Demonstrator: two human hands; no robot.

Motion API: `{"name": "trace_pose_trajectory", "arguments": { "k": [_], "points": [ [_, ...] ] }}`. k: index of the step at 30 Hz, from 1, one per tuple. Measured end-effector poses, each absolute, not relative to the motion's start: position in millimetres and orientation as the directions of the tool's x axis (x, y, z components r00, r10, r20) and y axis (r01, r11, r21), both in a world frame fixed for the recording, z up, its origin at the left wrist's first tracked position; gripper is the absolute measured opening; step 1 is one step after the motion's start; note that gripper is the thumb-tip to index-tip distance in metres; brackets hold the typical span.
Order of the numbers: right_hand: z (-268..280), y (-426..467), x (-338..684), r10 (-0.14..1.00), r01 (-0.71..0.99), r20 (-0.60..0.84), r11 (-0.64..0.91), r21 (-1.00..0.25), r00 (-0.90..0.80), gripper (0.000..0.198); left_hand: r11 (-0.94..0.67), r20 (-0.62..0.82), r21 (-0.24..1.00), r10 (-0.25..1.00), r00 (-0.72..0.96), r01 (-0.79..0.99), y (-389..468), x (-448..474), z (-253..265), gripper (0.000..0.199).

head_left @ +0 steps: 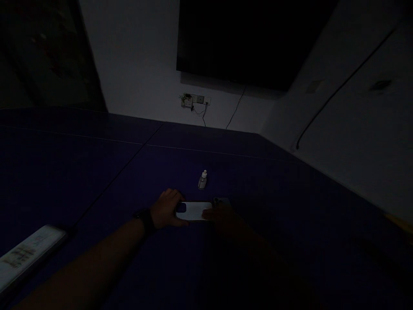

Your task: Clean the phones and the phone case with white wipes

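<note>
The phone case [195, 211] lies crosswise between the two hands, low over the blue tabletop [155, 267] or on it; the dimness hides which. The left hand [166, 209] grips its left end, fingers along the far edge and thumb along the near one, beside the dark cutout. The right hand [221, 215] has fingers on the pale face near the other end; whether they also pinch the edge, I cannot tell in the shadow.

For steady work, the left hand's pinch on both long edges seems the right anchor: firm enough to stop twisting, light enough not to bow the case. The right fingers would do best pressing flat and evenly. Care is wise around what looks like a phone [225, 201], partly hidden just beyond the right hand, and the small bottle [202, 181], upright beyond the case, which a stray knuckle could tip. More light would help.
</note>
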State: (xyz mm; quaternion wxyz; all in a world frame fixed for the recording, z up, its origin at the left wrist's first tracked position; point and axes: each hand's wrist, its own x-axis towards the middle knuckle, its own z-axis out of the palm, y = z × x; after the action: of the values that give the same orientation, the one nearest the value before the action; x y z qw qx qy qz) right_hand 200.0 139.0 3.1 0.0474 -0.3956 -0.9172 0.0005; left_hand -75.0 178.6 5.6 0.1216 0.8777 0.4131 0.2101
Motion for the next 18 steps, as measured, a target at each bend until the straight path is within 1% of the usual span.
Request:
{"name": "trace_pose_trajectory", "arguments": {
  "k": [4,7,9,14,16,18],
  "points": [
    [-5.8,143.9,195.9,0.704,0.706,0.127,0.707,-0.039,-0.699,0.053,-0.635,0.271,0.383,0.772,0.576,0.671,177.8,-74.6,6.7,0.064],
    [-6.1,148.9,200.5,0.733,0.739,0.159,0.673,-0.030,-0.661,0.048,-0.634,0.273,0.379,0.773,0.573,0.674,177.4,-74.7,7.3,0.066],
    [-5.3,150.7,203.2,0.734,0.739,0.156,0.673,-0.030,-0.661,0.045,-0.635,0.276,0.377,0.772,0.572,0.674,177.4,-75.0,7.0,0.066],
    [-6.3,149.8,195.5,0.654,0.654,0.112,0.755,-0.037,-0.749,0.047,-0.641,0.282,0.376,0.767,0.576,0.669,177.9,-75.3,5.8,0.064],
    [-4.8,149.8,193.9,0.676,0.680,0.122,0.733,-0.015,-0.726,0.047,-0.639,0.279,0.376,0.769,0.575,0.671,177.8,-75.2,6.0,0.064],
    [-2.0,150.7,195.5,0.707,0.714,0.130,0.700,0.014,-0.695,0.043,-0.635,0.274,0.379,0.771,0.574,0.673,177.3,-74.9,6.6,0.064]
  ]
}}
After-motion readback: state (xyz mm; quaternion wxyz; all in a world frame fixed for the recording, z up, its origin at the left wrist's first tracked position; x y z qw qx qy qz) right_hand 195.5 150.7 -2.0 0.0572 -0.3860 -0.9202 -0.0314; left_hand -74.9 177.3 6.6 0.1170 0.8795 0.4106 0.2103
